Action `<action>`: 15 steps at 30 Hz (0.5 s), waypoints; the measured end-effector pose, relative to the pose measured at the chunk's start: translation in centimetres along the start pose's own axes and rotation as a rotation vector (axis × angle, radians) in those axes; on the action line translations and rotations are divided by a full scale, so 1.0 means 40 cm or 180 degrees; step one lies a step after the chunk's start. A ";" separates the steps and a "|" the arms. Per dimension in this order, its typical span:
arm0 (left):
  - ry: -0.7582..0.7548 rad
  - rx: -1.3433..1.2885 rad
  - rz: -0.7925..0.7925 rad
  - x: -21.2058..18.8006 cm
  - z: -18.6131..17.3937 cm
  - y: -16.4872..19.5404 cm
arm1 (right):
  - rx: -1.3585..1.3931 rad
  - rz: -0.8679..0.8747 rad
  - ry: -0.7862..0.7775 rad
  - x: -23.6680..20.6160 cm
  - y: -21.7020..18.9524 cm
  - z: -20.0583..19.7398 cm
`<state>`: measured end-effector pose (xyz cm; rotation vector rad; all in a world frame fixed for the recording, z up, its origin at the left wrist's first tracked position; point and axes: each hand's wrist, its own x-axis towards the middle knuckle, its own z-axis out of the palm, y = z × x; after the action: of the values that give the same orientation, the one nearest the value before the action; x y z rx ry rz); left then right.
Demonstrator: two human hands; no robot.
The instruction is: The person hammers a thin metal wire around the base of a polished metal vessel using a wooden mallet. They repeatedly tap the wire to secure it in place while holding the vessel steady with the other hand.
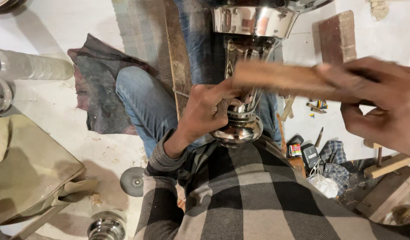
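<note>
Now left hand (205, 111) clamped round neck of polished steel vessel (242, 102), lying across my lap at 12 o'clock. Right hand (382, 102) closed on wooden block (280, 79), raised at 2 o'clock, blurred. Risk: mistimed blow catches left knuckles or dents steel; vessel may roll off knee.

A pale, dusty concrete floor (49, 26) is seen lit evenly from above. A red brick (337, 36) serves as landmark at upper right. Well to its left, a worn wooden plank (178, 58) is laid beside a striped mat (140, 31), and farther left a dark rag (98, 80) is spread. Below the brick, small tools (316, 106) are scattered, with wooden offcuts (387, 165) lower still. Far to the lower left, an olive cloth bag (31, 169) is slumped.
</note>
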<state>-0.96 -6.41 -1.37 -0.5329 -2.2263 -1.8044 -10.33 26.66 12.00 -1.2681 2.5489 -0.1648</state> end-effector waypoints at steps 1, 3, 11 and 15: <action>-0.0028 -0.0009 0.0017 0.002 -0.002 -0.001 | 0.0423 0.0420 -0.0058 -0.004 -0.001 0.001; -0.0026 -0.0018 0.0098 0.010 -0.007 -0.005 | 0.0778 0.0981 -0.0181 -0.005 -0.013 -0.006; -0.0579 0.0014 0.0515 0.040 -0.044 -0.066 | 0.1387 0.1677 0.0170 0.018 -0.122 -0.053; -0.0588 -0.0171 0.0563 0.038 -0.034 -0.091 | 0.0381 -0.0224 0.0126 0.013 -0.083 -0.028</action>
<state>-3.93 -8.18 -3.72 -0.9110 -2.1694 -1.7927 -8.46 24.20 13.73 -1.3213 2.4870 -0.3553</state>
